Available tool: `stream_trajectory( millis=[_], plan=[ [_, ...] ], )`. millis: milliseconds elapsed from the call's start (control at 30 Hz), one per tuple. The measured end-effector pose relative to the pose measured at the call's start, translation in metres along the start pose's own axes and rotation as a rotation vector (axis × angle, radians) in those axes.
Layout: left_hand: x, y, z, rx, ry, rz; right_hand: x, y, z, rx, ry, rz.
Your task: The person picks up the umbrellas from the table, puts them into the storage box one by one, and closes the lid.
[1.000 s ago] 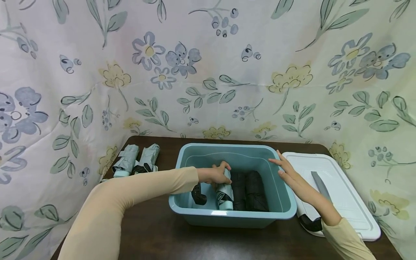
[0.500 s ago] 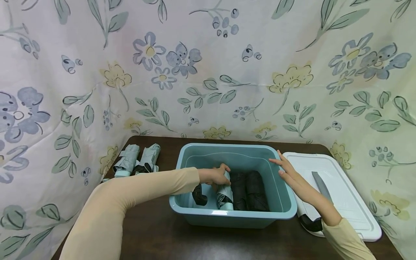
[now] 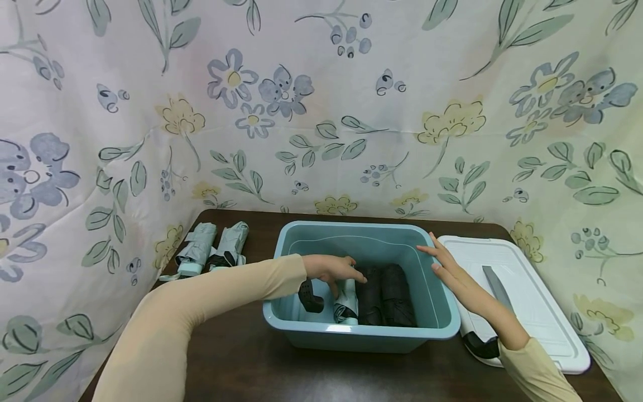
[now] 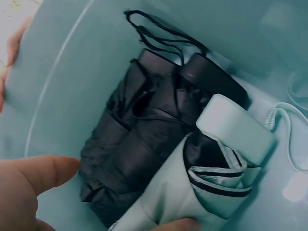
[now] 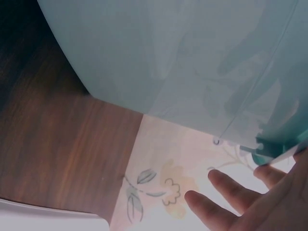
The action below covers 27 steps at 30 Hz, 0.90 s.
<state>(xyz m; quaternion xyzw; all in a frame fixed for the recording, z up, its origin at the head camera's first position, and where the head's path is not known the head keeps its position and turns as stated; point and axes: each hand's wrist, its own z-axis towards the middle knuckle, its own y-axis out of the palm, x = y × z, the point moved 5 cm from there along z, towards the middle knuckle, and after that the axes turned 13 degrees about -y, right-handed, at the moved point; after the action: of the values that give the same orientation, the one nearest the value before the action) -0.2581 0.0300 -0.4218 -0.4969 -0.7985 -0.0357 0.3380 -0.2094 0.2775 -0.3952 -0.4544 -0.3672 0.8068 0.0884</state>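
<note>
My left hand [image 3: 335, 269] is inside the blue plastic bin [image 3: 361, 330], over a folded mint-green umbrella [image 4: 231, 125]. Its thumb is spread away from the umbrella, and one fingertip [image 4: 180, 225] lies along the mint fabric in the left wrist view. Two folded black umbrellas [image 4: 139, 139] lie side by side against the mint one, handles pointing the same way. At the bin's right rim, my right hand [image 3: 452, 276] rests with straight, spread fingers; the right wrist view shows its fingers [image 5: 236, 190] beside the bin's outer wall.
Two more folded mint umbrellas [image 3: 197, 245] lie on the dark wooden table [image 3: 241, 357] to the left. A white lid [image 3: 542, 312] sits right of the bin, partly under the right forearm. Floral cloth [image 3: 321, 111] hangs behind and at both sides.
My left hand has loosened from the mint umbrella, its fingers spreading and shifting slightly right, over the black umbrellas. The right hand stays at the rim.
</note>
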Motion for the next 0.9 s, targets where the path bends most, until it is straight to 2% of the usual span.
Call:
stream_trajectory(
  millis=[200, 667, 900],
  plan=[
    [0.004, -0.002, -0.006, -0.032, 0.014, -0.004, 0.002, 0.0, -0.001, 0.006, 0.0, 0.007],
    [0.012, -0.002, -0.026, -0.044, 0.062, 0.009, 0.003, 0.001, -0.002, 0.011, 0.009, 0.017],
    [0.016, -0.005, -0.042, -0.083, 0.121, -0.021, 0.003, 0.001, -0.001, 0.01, 0.002, 0.019]
  ],
)
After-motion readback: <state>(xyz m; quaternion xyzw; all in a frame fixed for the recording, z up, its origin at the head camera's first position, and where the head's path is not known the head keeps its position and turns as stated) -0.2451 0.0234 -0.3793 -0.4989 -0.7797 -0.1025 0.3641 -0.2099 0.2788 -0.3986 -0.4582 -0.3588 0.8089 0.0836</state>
